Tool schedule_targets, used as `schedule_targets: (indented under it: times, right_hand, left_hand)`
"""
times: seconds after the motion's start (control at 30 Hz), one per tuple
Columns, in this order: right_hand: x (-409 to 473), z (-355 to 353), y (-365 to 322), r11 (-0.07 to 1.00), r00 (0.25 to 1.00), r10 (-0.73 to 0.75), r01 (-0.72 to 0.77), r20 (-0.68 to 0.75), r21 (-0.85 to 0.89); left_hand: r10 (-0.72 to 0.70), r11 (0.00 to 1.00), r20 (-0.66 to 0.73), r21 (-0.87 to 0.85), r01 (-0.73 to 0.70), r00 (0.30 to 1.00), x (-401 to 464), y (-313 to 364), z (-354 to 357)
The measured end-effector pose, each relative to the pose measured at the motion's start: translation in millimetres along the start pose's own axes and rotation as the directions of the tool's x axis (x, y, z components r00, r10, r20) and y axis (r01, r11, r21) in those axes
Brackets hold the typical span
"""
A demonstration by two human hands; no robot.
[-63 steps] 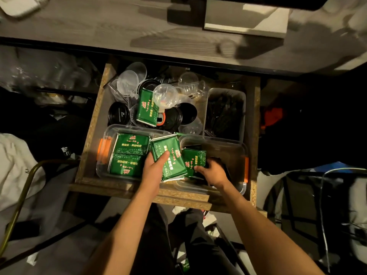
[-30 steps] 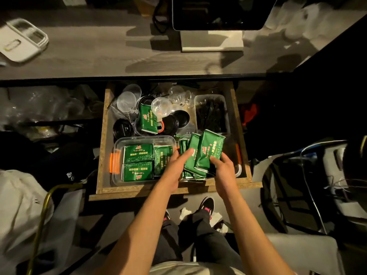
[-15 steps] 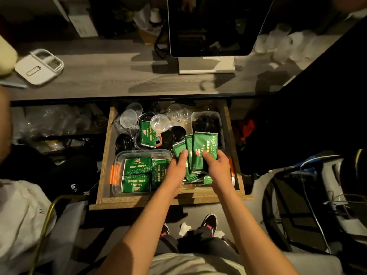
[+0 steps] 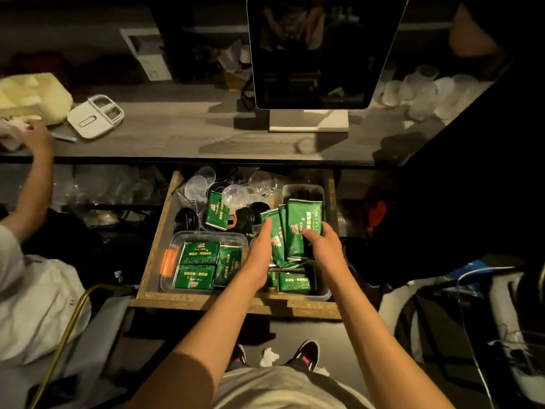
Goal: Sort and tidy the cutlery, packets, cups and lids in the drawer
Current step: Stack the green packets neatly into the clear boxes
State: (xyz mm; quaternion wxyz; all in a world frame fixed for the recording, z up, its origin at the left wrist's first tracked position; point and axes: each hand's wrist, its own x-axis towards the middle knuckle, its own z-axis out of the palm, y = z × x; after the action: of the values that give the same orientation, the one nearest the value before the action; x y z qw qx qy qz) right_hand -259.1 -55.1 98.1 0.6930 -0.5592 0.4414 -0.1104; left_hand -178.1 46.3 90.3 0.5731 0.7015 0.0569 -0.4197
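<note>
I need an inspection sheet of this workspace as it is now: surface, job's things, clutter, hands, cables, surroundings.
Surface: grey wooden counter above open wooden drawer.
Job's things: green foil packets fanned in both hands; more in clear plastic tub; clear cups and black lids behind.
Clutter: white compartment tray.
Hands: left hand and right hand each keep a grip on packets.
Cables: white cable.
Surroundings: dark screen; another person's hand.
</note>
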Motion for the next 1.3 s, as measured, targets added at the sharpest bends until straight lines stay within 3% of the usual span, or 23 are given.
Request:
schedule_targets:
  times: [0.17, 0.3, 0.57, 0.63, 0.73, 0.87, 1.03, 1.1, 1.17, 1.23, 1.3]
  right_hand:
    - [-3, 1, 7, 0.996, 0.994, 0.083, -0.081, 0.068, -0.032]
    - [-4, -3, 9, 0.998, 0.98, 0.062, -0.055, 0.19, -0.04]
    - [7, -6, 18, 0.996, 0.956, 0.081, -0.091, 0.282, 0.022]
    - [6, 1, 22, 0.995, 0.963, 0.075, -0.091, 0.26, 0.049]
    - [4, 12, 30, 0.998, 0.981, 0.055, -0.048, 0.184, -0.043]
    - [16, 14, 44, 0.932, 0.945, 0.225, -0.28, 0.239, 0.228]
    - [47, 15, 86, 0.881, 0.939, 0.289, -0.337, 0.187, 0.333]
    - [62, 14, 105, 0.916, 0.931, 0.36, -0.364, 0.055, 0.168]
    - [78, 7, 128, 0.91, 0.94, 0.339, -0.337, -0.036, -0.24]
    - [91, 2, 147, 0.795, 0.944, 0.329, -0.282, -0.008, -0.537]
    - [103, 2, 160, 0.687, 0.94, 0.34, -0.227, 0.03, -0.69]
  left_hand:
    - [-0.04, 0.997, 0.015, 0.073, 0.039, 0.999, -27, 12, 22]
    - [-0.044, 0.989, 0.044, 0.14, 0.037, 0.998, -28, 6, 23]
    - [-0.067, 0.994, 0.073, 0.09, 0.06, 0.995, -14, -4, 5]
    - [-0.087, 0.995, 0.084, 0.049, 0.083, 0.993, -8, -6, 6]
    - [-0.125, 0.992, 0.11, 0.041, 0.121, 0.986, -4, -7, 10]
    - [-0.161, 0.984, 0.032, 0.076, 0.158, 0.986, 13, -14, 0]
    - [-0.123, 0.987, -0.022, 0.105, 0.125, 0.992, 41, -34, -24]
    - [-0.132, 0.991, -0.065, 0.019, 0.133, 0.989, 53, -42, -33]
    - [-0.146, 0.988, -0.112, -0.058, 0.14, 0.983, 65, -49, -42]
    - [-0.141, 0.987, -0.154, -0.094, 0.128, 0.978, 79, -57, -50]
    - [-0.131, 0.988, -0.171, -0.109, 0.113, 0.977, 88, -63, -54]
